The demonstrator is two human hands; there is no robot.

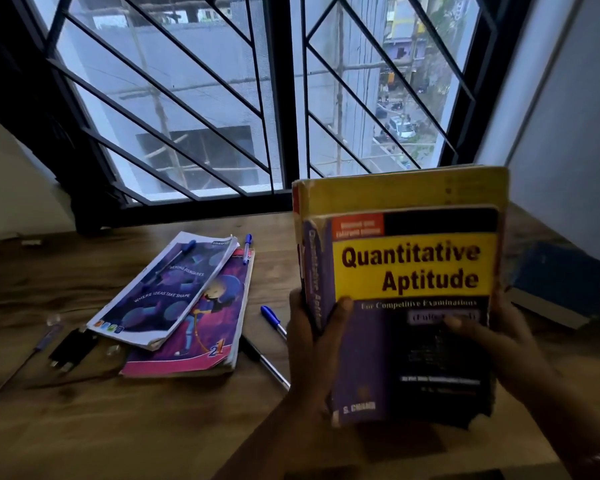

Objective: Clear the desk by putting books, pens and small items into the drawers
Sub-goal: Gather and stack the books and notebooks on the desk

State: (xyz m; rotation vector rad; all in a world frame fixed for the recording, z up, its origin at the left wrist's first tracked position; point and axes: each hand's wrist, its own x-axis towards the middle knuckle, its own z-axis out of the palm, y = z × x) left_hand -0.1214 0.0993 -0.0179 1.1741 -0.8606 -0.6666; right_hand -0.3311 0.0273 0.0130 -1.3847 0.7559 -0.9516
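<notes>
Work seems barely begun: left grip and right grip clasp the book stack above the counter, while notebooks and pens lie left of it, not yet stowed.

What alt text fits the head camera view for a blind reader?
The left hand and right hand hold a stack of books, Quantitative Aptitude on top, over a wooden desk. Two thin books and pens lie left of it, below a barred window.

A yellow book is mostly hidden behind the Quantitative Aptitude book, whose lower print is blurred.
</notes>
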